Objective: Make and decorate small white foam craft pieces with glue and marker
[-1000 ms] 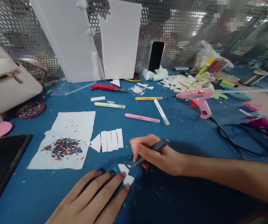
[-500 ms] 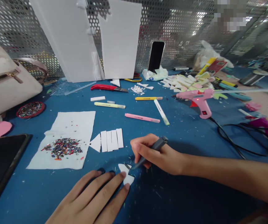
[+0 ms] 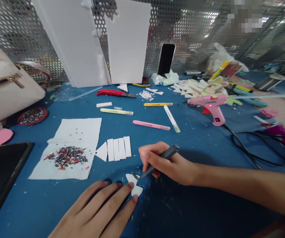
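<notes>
A small white foam piece [image 3: 136,191] with a notch on its right side lies on the blue table, a grey stripe near its top. Two fingertips of my left hand [image 3: 105,208] rest on its left and lower edges, the fingers spread flat. My right hand [image 3: 166,163] grips a dark grey marker [image 3: 170,152], whose tip is at the upper right edge of the piece. Just above, a white triangle [image 3: 102,152] and several white strips [image 3: 119,148] lie in a row.
Beads lie on a white tissue [image 3: 80,129] at left, near a phone [image 3: 5,172]. Highlighters [image 3: 151,125], a red cutter [image 3: 110,93] and a pink glue gun [image 3: 213,107] with a black cable are farther back. White boards [image 3: 129,43] stand behind.
The marker tip has shifted slightly left onto the edge of the white piece. My left hand has hardly moved.
</notes>
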Demonstrator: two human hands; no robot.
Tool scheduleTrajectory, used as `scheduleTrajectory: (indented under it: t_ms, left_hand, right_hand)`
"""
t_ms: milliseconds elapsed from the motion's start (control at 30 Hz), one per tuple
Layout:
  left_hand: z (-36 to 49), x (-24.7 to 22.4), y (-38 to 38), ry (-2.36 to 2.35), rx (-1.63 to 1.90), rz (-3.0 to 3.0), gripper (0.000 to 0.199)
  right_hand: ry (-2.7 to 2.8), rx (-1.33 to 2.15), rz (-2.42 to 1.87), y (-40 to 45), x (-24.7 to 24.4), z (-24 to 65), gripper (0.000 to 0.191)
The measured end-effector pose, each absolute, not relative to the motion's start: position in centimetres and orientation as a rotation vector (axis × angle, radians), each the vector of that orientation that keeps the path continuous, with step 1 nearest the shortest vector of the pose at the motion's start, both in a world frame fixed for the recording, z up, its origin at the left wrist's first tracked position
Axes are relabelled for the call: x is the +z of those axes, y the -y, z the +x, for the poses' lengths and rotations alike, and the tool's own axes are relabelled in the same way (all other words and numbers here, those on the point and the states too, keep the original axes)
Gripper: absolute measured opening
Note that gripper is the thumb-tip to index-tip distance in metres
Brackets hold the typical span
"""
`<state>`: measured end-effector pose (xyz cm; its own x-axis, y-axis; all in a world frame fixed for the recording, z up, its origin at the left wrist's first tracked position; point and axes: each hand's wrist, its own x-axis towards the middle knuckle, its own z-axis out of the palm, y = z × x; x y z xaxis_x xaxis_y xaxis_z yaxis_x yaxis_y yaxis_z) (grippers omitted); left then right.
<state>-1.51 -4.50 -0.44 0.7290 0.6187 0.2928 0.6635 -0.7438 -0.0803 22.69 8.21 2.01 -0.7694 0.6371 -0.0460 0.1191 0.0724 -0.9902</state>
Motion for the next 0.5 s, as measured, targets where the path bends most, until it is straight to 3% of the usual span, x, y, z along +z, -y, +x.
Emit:
scheduleTrajectory:
  t_ms: [500]
  left_hand:
    - [-1.72, -0.36, 4.41, 0.962, -0.333, -2.751, 0.040]
  right_hand:
    - [1.930, 1.749, -0.733, -8.18, 1.99, 22.59, 0.047]
